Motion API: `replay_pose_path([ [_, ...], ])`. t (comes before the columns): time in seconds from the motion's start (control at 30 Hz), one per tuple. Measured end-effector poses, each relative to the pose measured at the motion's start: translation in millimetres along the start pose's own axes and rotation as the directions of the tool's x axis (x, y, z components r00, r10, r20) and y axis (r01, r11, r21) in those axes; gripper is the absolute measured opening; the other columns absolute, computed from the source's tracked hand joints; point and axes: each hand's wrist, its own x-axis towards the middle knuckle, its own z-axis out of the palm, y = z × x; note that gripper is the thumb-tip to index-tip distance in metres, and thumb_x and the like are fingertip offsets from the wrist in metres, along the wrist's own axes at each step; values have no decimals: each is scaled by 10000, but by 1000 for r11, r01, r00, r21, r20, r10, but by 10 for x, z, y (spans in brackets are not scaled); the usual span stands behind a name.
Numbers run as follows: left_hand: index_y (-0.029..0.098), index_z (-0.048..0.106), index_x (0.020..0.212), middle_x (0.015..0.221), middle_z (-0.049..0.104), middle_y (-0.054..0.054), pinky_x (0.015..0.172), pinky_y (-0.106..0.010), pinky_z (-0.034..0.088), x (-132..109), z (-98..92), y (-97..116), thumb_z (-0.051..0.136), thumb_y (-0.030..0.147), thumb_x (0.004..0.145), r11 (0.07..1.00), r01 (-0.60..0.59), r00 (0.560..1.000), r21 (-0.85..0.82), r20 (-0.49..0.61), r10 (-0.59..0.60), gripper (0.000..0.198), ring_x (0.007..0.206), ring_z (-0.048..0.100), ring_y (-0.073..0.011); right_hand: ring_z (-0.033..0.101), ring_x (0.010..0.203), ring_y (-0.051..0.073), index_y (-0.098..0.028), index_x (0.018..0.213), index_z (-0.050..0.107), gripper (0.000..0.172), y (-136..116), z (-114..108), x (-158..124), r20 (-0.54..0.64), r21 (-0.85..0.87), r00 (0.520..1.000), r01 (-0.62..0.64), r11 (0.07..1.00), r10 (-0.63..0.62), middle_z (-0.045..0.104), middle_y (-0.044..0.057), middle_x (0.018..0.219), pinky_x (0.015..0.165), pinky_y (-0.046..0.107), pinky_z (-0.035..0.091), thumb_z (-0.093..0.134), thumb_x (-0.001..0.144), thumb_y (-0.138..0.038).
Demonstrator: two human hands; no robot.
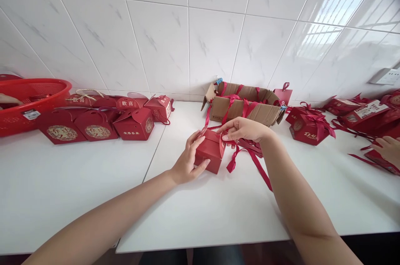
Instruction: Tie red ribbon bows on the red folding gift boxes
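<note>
Fitting Ribbon at the Box Top

Step in hand: judged from the hand positions, the ribbon (261,172) is being worked at the top flap of the box (206,148). The box stands on the table (184,215), directly between the hands.

Left hand (189,164): half open, curved around the near left corner of the box; thumb on the front face, fingers over the left end. It has hold of the box.

Right hand (240,129): palm down, thumb and index finger drawn close at the right end of the flap. Whether they grip ribbon, flap or both cannot be told. Loose ribbon lies on the table below this hand.

Next move: likely calls for the left hand to brace the box while the right fingertips guide the ribbon without creasing the flap. The carton (221,110), just beyond the right hand, has more ribbon draped over its edges.

Markings: left of the left hand, two medallion boxes (64,133) read 乔迁之喜. The side box (134,125), nearer that hand, reads 安居乐业; the rear box (131,102) reads 歡喜. Right of the right hand, gold characters on a bowed box (308,131) are not legible. The basket sticker (31,115), far left, is too small to read.
</note>
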Motion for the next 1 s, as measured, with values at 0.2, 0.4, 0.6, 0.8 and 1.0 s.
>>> replay_pose_path([
  [0.2,245,150,1445,1491,161,-148,1107,-573,268,13,-2,33,552,109,819,997,-59,998,-47,36,61,756,1399,148,-304,559,646,110,-192,1063,685,434,-5,0,-4,137,7,991,3,1000,-4,648,18,776,605,247,448,726,702,-429],
  [0.4,231,166,1440,1494,158,-155,1104,-569,275,27,-9,53,558,99,812,996,-69,997,-64,40,71,751,1396,161,-300,536,582,89,-177,896,689,317,-16,-9,-16,164,109,985,26,994,-44,606,-18,661,564,231,439,726,706,-429],
  [0.6,226,162,1439,1496,151,-154,1108,-548,285,29,-14,57,552,88,813,995,-70,996,-69,45,74,750,1398,162,-283,508,601,97,-167,832,708,305,-97,6,-114,66,78,996,60,995,-65,600,4,684,577,251,418,663,752,-458],
  [0.8,232,169,1435,1493,170,-161,1093,-559,296,16,-9,52,545,95,821,996,-64,997,-61,38,66,733,1394,169,-293,562,764,155,-191,815,727,310,-244,65,-208,-152,-89,986,58,994,-71,641,39,844,677,288,432,653,737,-482],
  [1.0,243,174,1434,1484,187,-156,1092,-556,294,5,-1,39,516,117,844,996,-41,999,-79,32,44,693,1390,174,-290,599,864,209,-267,804,664,196,-456,137,-559,-577,-67,696,481,874,-427,626,36,850,749,369,462,599,828,-450],
])
